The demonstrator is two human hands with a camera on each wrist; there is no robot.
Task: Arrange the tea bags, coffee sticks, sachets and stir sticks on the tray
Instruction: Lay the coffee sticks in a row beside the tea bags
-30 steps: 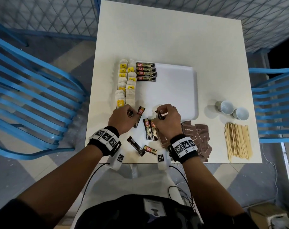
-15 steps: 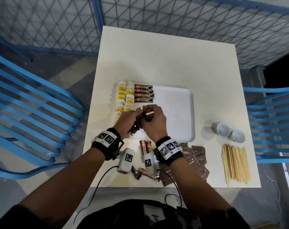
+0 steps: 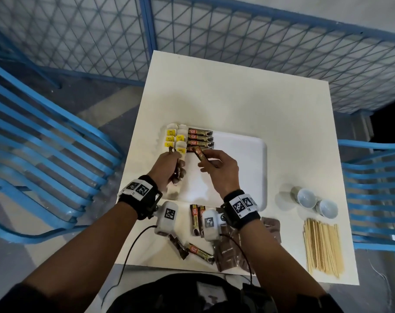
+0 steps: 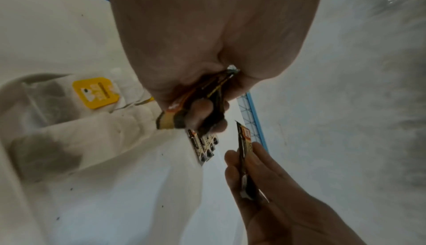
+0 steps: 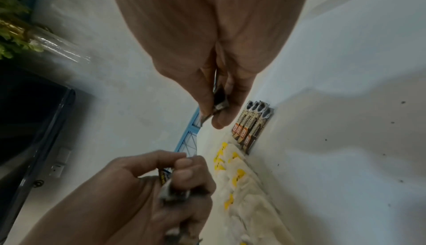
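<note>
A white tray (image 3: 241, 168) lies mid-table. Tea bags (image 3: 176, 137) with yellow tags fill its left edge in two columns. Beside them lies a row of coffee sticks (image 3: 200, 138). My right hand (image 3: 217, 166) pinches one coffee stick (image 3: 202, 154) just below that row, above the tray. My left hand (image 3: 169, 168) grips a small bunch of coffee sticks (image 4: 184, 114) over the tea bags. More coffee sticks (image 3: 197, 219) lie on the table near my wrists. Brown sachets (image 3: 230, 254) and wooden stir sticks (image 3: 322, 247) lie at the front right.
Two small white cups (image 3: 315, 202) lie on their sides to the right of the tray. Blue slatted chairs (image 3: 45, 154) stand on both sides of the white table (image 3: 237, 98). A blue mesh fence (image 3: 214, 30) runs behind it.
Both hands went from the table's front up over the tray with coffee sticks. They have parted since: the right holds one stick near the row, the left keeps the rest.
</note>
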